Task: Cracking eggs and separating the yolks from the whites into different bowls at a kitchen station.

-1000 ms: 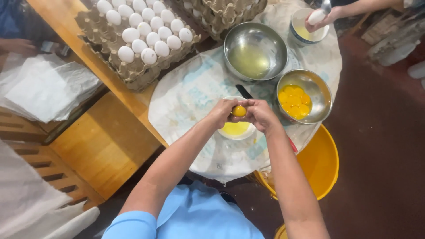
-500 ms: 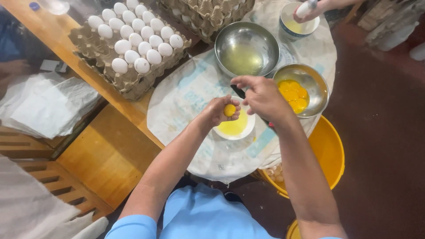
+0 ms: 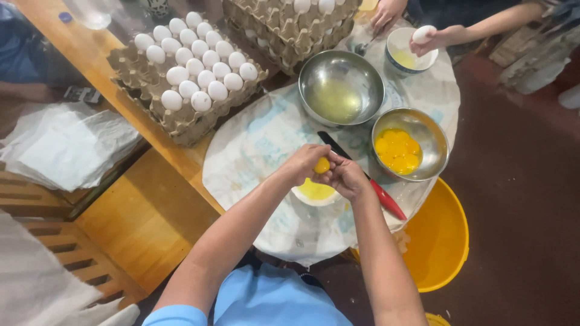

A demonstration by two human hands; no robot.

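Note:
My left hand [image 3: 305, 164] and my right hand [image 3: 345, 175] meet over a small white bowl [image 3: 314, 194] that holds yellowish liquid. Between the fingertips of both hands sits a round egg yolk [image 3: 322, 165]. I cannot see an eggshell in either hand. Just right of my hands lies a knife with a red handle [image 3: 380, 196], its dark blade pointing toward a steel bowl of egg white [image 3: 339, 87]. A second steel bowl [image 3: 410, 145] holds several yolks.
A tray of white eggs [image 3: 194, 69] stands at the left on stacked cartons, and more stacked trays [image 3: 284, 27] at the back. Another person's hand [image 3: 430, 39] holds an egg over a white bowl [image 3: 403, 54]. A yellow bucket [image 3: 438, 238] stands below the table's right edge.
My right hand went out toward the yolk bowl and has come back to my left hand. The yolk stays between my fingers over the small bowl. The view has shifted a little.

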